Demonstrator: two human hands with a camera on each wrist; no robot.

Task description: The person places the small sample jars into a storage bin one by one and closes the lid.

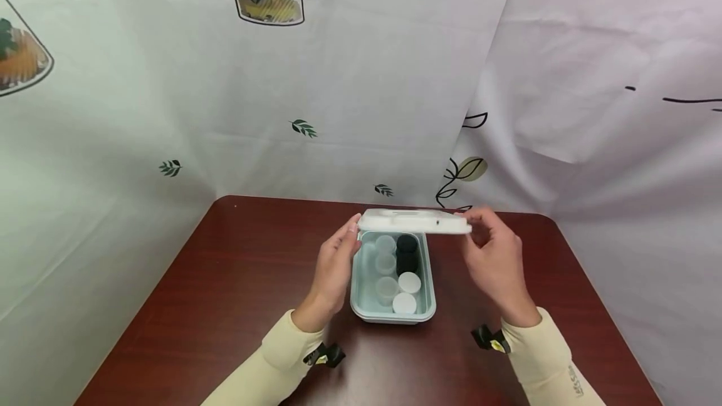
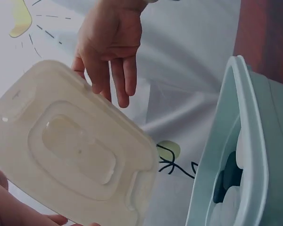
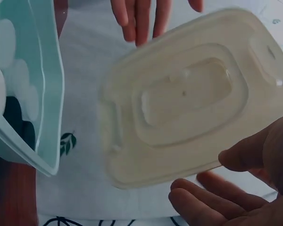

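Both hands hold a whitish plastic lid (image 1: pixel 414 222), raised on edge above the far end of a pale green box (image 1: pixel 431 293). My left hand (image 1: pixel 334 263) grips its left end. At the right end, my right hand (image 1: pixel 496 259) pinches the rim between thumb and fingers. The lid's recessed face (image 3: pixel 188 108) shows in the right wrist view. Inside the open box stand small round containers: three translucent ones (image 1: pixel 387 291) on the left, two black ones (image 1: pixel 407 262) and two white-topped ones (image 1: pixel 409 282) on the right.
The box stands on a dark red-brown table (image 1: pixel 271 268) with rounded far corners. A white cloth (image 1: pixel 361 80) printed with plants hangs behind and beside it. Each sleeve carries a black wrist camera, one on the left (image 1: pixel 333 355) and one on the right (image 1: pixel 483 337).
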